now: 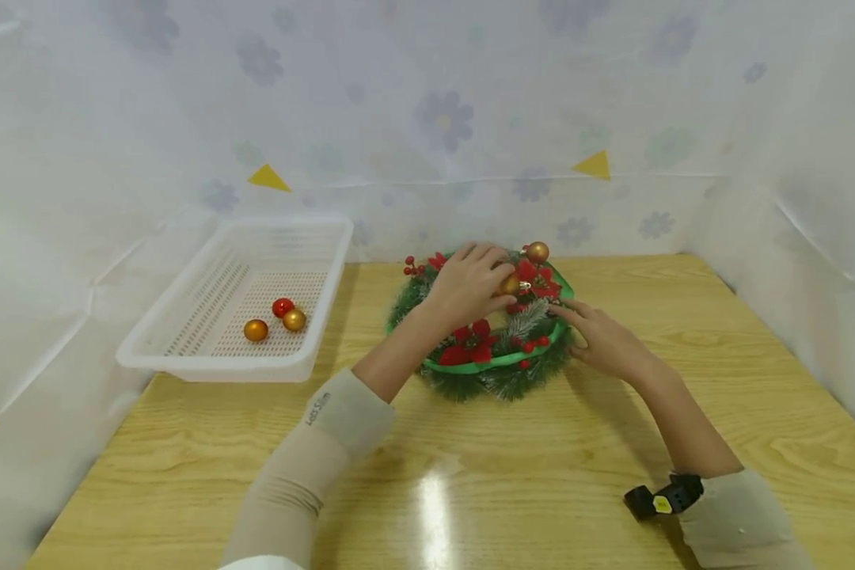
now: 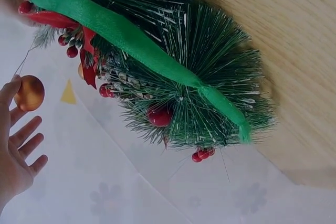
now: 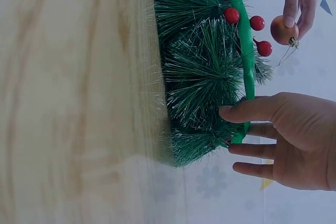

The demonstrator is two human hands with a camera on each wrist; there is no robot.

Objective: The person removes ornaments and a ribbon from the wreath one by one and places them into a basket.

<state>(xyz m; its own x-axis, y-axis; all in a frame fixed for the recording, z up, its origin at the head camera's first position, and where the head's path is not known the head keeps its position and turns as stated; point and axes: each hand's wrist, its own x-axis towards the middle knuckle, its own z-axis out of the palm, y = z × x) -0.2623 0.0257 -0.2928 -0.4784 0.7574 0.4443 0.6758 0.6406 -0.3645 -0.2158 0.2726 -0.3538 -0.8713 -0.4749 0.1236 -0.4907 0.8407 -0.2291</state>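
Note:
A green Christmas wreath (image 1: 502, 384) lies on the wooden table, trimmed with red poinsettias (image 1: 470, 344), red berries, frosted sprigs and a green ribbon (image 2: 123, 35). Above its middle, my left hand (image 1: 470, 281) pinches a gold bauble (image 2: 29, 93) between thumb and fingers. A thin wire loop (image 3: 286, 56) trails from the bauble's cap. My right hand (image 1: 609, 342) grips the wreath's right edge, thumb on the outer bristles and fingers on the far side of the ribbon. Another gold bauble (image 1: 537, 252) sits at the wreath's back right.
Left of the wreath stands a white plastic basket (image 1: 238, 364) holding two gold baubles (image 1: 256, 330) and a red bauble (image 1: 283, 307). Flower-patterned white sheeting (image 1: 427, 134) hangs behind the table and at its sides.

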